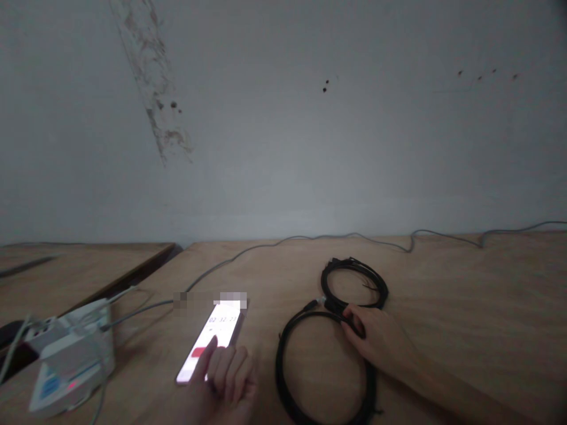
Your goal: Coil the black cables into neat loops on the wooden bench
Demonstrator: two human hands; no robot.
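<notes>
My left hand (225, 372) is over the lower part of a lit phone (224, 327) lying on the table. One digit stretches out onto the screen beside a red button, apart from the other fingers, which are curled with nothing visible in them. Digits of a timer show on the screen. To the right, my right hand (383, 342) has its thumb and fingers closed on a black coiled cable (280, 369), at the upper right of its loop. Behind it, touching or nearly touching, lies a second black coiled cable (384, 286). A plug (312, 304) shows near where the loops meet.
At the left stands a white power strip or adapter box (75, 360) with plugs and a red light. A thin grey cord (259, 245) runs from it along the back of the table (478, 307). A marked grey wall (283, 130) rises behind. A gap divides this table from another at left.
</notes>
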